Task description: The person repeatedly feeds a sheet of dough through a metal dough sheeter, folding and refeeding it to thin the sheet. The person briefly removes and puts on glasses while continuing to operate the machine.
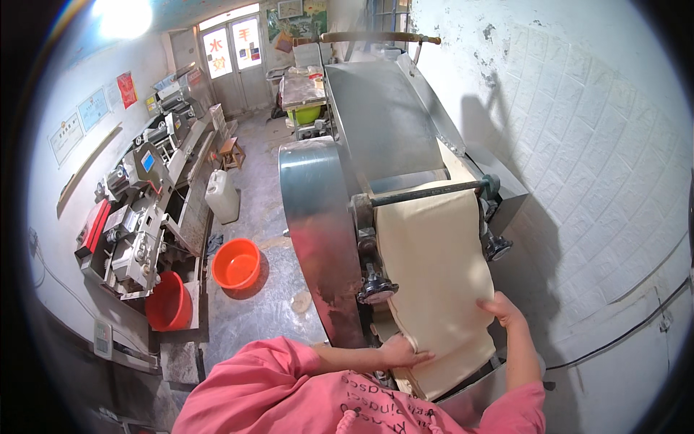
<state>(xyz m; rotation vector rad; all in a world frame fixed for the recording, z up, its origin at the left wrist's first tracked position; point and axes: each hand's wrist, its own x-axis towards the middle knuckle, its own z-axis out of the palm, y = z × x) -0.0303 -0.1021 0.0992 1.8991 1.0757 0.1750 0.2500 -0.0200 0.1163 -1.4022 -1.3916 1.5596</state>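
Observation:
A wide sheet of pale dough point(434, 255) hangs down the front of a large dough sheeting machine point(390, 114), below a dark metal bar point(428, 193). My left hand point(404, 351) is at the sheet's lower left edge, its fingers lying on the dough and the edge by the palm. My right hand point(499, 309) touches the right edge a little higher, thumb on the dough's face and the other fingers partly hidden. Under my left hand the sheet bends over folded dough layers point(409, 384). Black hand knobs point(378, 290) flank the sheet.
A rounded metal guard point(317, 217) stands left of the dough. On the floor are an orange basin point(236, 264), a white jerrycan point(222, 196) and a wooden stool point(232, 153). Smaller machines point(146, 168) line the left wall; a white wall point(596, 163) borders the right.

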